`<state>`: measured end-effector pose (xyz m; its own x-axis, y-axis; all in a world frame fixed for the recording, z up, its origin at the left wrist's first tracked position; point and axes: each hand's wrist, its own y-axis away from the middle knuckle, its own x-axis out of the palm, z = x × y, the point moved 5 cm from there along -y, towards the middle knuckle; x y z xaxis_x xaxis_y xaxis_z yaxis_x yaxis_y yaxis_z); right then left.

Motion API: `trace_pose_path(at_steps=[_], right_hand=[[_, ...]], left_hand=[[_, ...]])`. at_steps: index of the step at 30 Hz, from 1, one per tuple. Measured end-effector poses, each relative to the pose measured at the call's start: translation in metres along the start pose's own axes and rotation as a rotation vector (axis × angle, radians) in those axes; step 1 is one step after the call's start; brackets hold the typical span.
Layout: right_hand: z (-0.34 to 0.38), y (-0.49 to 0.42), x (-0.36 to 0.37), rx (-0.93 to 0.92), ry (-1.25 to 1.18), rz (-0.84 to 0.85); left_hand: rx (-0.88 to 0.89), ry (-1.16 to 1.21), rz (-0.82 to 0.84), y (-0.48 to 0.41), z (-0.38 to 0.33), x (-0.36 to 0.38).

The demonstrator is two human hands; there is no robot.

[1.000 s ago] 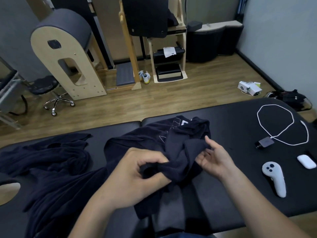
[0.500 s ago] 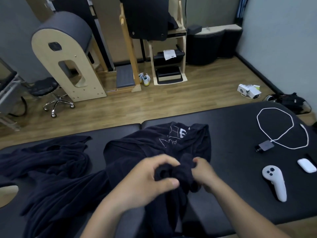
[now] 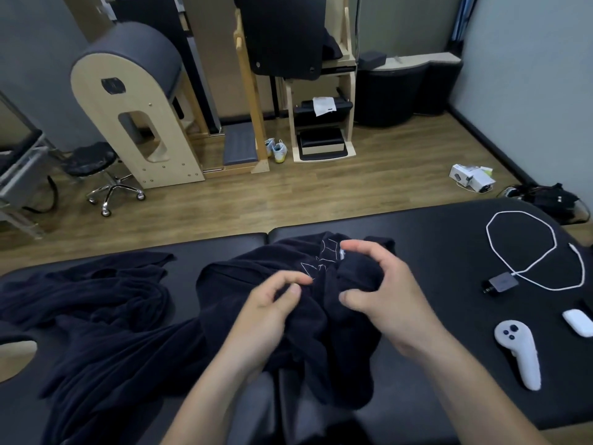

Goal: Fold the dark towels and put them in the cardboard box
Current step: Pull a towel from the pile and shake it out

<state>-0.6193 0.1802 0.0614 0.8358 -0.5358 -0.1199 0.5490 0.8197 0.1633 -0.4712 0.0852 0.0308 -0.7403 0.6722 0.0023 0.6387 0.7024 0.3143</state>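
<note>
A dark towel (image 3: 321,342) with white stitched lettering lies bunched in the middle of the black padded table (image 3: 449,229). My right hand (image 3: 385,297) curls its fingers and thumb around a raised fold of this towel near the lettering. Just left of it, my left hand (image 3: 272,313) pinches the fabric between thumb and fingers; motion blur hides the exact grip. A second dark towel (image 3: 86,303) is spread crumpled over the table's left half. No cardboard box is in view.
On the table's right side lie a white controller (image 3: 519,354), a white looped cable (image 3: 526,248) with a small dark adapter (image 3: 500,282), and a white oval device (image 3: 579,322). A face hole (image 3: 16,358) opens at the left edge. Beyond the table are wood floor, a stool and exercise equipment.
My right hand went from open beside the bunch to gripping a fold farther back. My left hand let go of its fistful and now pinches the cloth farther up.
</note>
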Motion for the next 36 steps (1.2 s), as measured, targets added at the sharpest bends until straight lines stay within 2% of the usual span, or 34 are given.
trace_pose_path(at_steps=[1, 3, 6, 9, 10, 15, 17, 20, 23, 29, 32, 36], right_hand=[[0.002, 0.000, 0.000, -0.077, 0.247, -0.082], [0.012, 0.001, -0.005, -0.296, 0.497, -0.279], [0.020, 0.004, -0.024, -0.481, 0.531, -0.494], [0.032, 0.006, -0.046, -0.503, 0.599, -0.685], [0.034, 0.005, -0.050, -0.467, 0.569, -0.692], [0.004, -0.015, -0.037, -0.078, 0.100, -0.385], [-0.008, -0.015, -0.023, 0.020, -0.031, -0.284], [-0.001, -0.007, -0.017, -0.048, -0.027, -0.183], [0.005, -0.005, -0.025, -0.123, 0.029, -0.201], [0.011, -0.007, -0.026, -0.162, -0.067, -0.241], [0.015, 0.000, -0.011, -0.238, -0.023, -0.173], [0.017, 0.008, 0.001, -0.248, -0.127, -0.031]], left_hand=[[-0.015, -0.025, 0.037, 0.001, 0.002, 0.007], [-0.047, -0.004, 0.097, 0.003, 0.009, 0.017], [-0.044, 0.105, 0.121, 0.003, 0.010, 0.019], [0.001, 0.286, 0.208, 0.008, -0.003, 0.020], [0.029, 0.317, 0.239, 0.009, -0.009, 0.022], [0.219, 0.096, 0.055, 0.001, -0.022, 0.023], [0.269, 0.023, -0.007, -0.002, -0.026, 0.026], [0.454, -0.134, -0.066, -0.001, -0.036, 0.028], [0.565, -0.249, -0.082, 0.000, -0.039, 0.027], [0.486, -0.071, 0.052, 0.003, -0.042, 0.035], [0.520, -0.060, 0.005, 0.004, -0.046, 0.034], [0.469, -0.001, -0.023, 0.003, -0.049, 0.027]])
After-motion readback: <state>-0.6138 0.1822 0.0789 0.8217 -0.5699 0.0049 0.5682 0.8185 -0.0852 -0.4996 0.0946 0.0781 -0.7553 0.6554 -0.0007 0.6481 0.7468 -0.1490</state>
